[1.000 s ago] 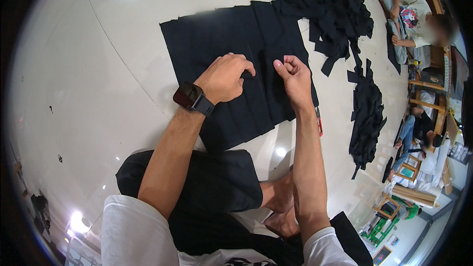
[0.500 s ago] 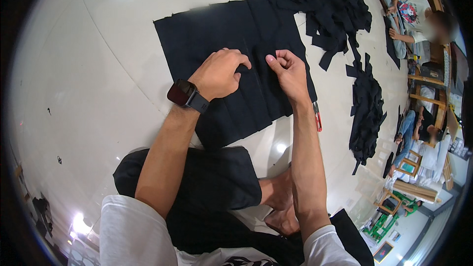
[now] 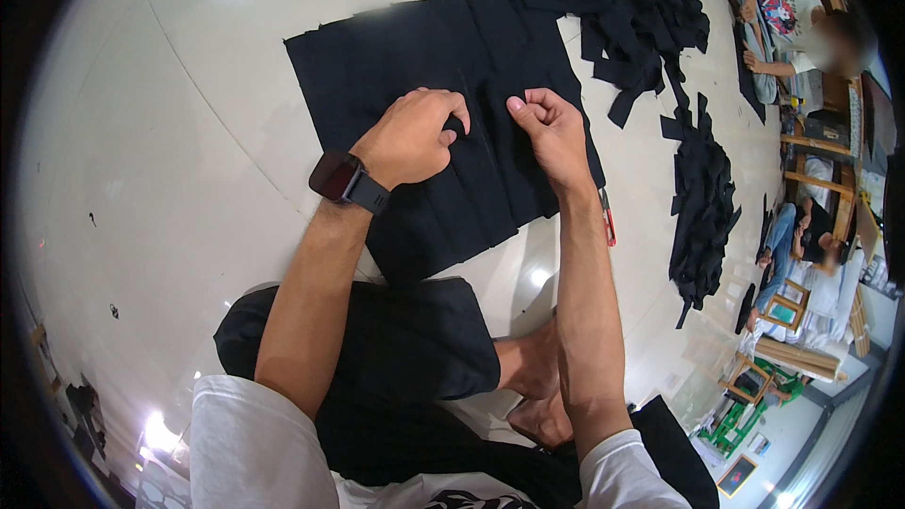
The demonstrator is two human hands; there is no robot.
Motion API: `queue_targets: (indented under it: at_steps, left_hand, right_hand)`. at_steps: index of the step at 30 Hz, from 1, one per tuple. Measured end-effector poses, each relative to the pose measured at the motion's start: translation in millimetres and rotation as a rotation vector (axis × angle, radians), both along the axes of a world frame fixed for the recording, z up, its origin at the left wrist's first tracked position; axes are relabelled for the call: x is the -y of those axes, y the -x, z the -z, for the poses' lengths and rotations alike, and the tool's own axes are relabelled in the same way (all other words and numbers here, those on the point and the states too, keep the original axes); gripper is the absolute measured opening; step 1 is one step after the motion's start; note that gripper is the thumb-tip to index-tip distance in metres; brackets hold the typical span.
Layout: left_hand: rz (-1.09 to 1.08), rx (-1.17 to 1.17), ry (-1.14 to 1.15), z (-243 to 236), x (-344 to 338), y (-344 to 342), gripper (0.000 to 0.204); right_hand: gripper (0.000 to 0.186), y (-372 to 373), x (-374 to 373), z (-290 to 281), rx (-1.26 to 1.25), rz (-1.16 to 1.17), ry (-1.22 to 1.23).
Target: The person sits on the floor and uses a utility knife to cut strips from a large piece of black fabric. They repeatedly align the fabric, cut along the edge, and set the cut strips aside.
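Black cloth (image 3: 490,170) beneath left fingers (image 3: 458,106) and right fingers (image 3: 545,101)

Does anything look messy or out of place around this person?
A little: two small dark bits lie stray on the pale floor at left, well apart from the other black pieces. At upper right, black strips lie in a tangled heap, unlike the flat-laid black cloth.

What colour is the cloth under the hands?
The cloth is black all over; the head view shows it best.
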State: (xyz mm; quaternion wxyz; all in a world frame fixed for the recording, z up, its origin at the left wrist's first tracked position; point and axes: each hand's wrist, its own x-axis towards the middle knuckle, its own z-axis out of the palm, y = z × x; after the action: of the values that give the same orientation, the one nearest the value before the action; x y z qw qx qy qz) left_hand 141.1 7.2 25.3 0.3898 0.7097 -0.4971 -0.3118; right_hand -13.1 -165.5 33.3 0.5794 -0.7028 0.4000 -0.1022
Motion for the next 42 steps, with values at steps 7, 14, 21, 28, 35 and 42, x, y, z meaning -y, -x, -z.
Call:
queue_targets:
  at_steps: [7,14,21,28,35,42]
  left_hand:
    - [-0.002,0.008,-0.037,-2.2,-0.6,-0.7,0.012]
    - [0.007,0.017,-0.031,-1.3,-0.3,-1.0,0.015]
    - [-0.262,-0.154,0.157,6.6,7.7,-5.8,0.031]
    - [-0.549,0.183,0.124,13.5,10.3,2.9,0.043]
    - [-0.526,0.298,0.115,22.5,17.6,0.3,0.023]
    - [-0.429,0.394,-0.034,17.2,31.2,-7.5,0.01]
  right_hand:
    - [0.023,-3.3,-3.6,-3.5,-0.047,-0.013,0.013]
    - [0.025,-3.2,-2.2,-0.2,-0.044,-0.028,0.038]
    - [0.027,2.8,-26.0,5.7,0.046,0.129,0.602]
    - [0.02,54.7,-59.3,9.4,-0.001,0.076,0.926]
    - [0.023,73.1,-54.0,-2.6,-0.037,-0.09,0.589]
    - [0.025,78.4,-29.8,-5.2,0.058,-0.069,0.31]
